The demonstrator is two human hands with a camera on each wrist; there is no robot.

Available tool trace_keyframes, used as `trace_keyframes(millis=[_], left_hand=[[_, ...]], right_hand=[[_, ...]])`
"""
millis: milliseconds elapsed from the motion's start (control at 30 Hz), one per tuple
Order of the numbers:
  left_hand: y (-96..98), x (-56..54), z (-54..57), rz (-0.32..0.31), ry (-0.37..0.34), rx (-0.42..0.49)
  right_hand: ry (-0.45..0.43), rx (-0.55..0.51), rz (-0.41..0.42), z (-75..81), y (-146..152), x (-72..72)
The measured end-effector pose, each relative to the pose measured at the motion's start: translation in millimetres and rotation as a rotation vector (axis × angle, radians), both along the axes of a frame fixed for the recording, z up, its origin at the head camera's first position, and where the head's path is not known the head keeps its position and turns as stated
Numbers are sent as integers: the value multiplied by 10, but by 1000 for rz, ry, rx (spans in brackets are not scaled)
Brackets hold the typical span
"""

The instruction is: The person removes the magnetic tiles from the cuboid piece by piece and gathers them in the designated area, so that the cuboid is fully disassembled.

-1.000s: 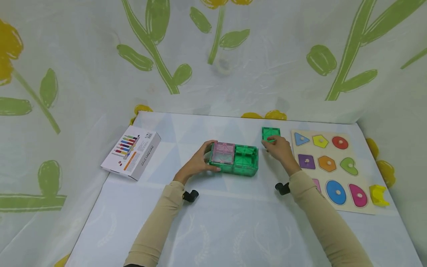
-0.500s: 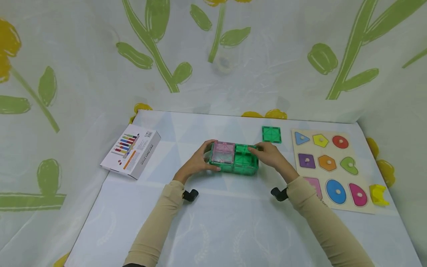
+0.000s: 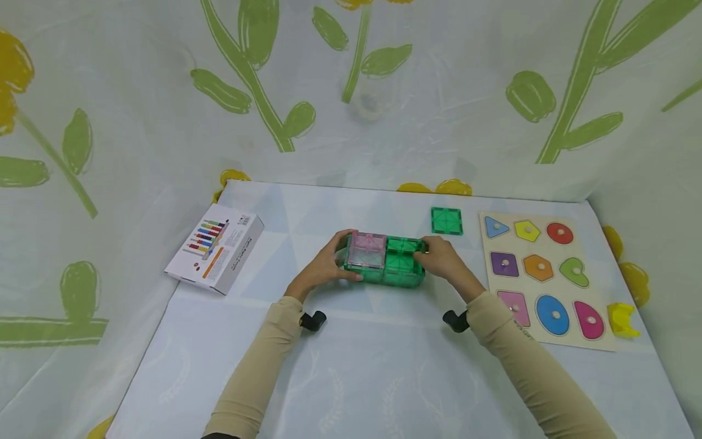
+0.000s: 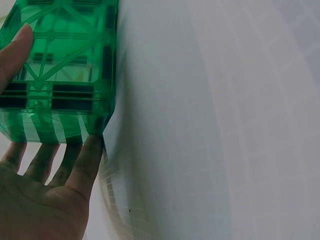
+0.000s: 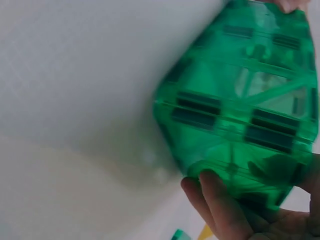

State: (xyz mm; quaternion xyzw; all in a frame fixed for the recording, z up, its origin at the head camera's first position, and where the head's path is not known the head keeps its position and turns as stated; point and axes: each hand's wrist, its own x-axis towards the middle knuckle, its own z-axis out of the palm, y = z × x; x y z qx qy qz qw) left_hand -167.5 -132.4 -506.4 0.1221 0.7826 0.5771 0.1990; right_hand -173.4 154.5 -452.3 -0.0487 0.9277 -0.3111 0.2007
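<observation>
At nine o'clock from the block, a carton is lying, showing printed rods and a barcode; its lettering is looking too small to read. The left hand is gripping the block's nine o'clock end, thumb in front, other fingertips hiding behind. The block, green with a pink panel, is resting between both hands. The right hand is pinching its three o'clock end. A tile is lying at two o'clock. At three o'clock, the right sleeve is covering the board's seven o'clock corner; a yellow piece is lying just beside the board.
</observation>
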Motion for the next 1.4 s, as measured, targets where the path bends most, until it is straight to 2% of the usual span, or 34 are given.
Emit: trace_keyframes(millis=[300, 600, 833, 1400], left_hand=[[-24, 17, -16, -4, -5, 8], [14, -6, -6, -4, -4, 10], [38, -26, -22, -3, -9, 16], [12, -27, -28, -3, -10, 48]], right_hand=[[42, -9, -21, -105, -19, 15], [11, -5, -39, -81, 18, 11], [26, 13, -23, -58, 38, 19], [-2, -40, -21, -89, 138, -7]])
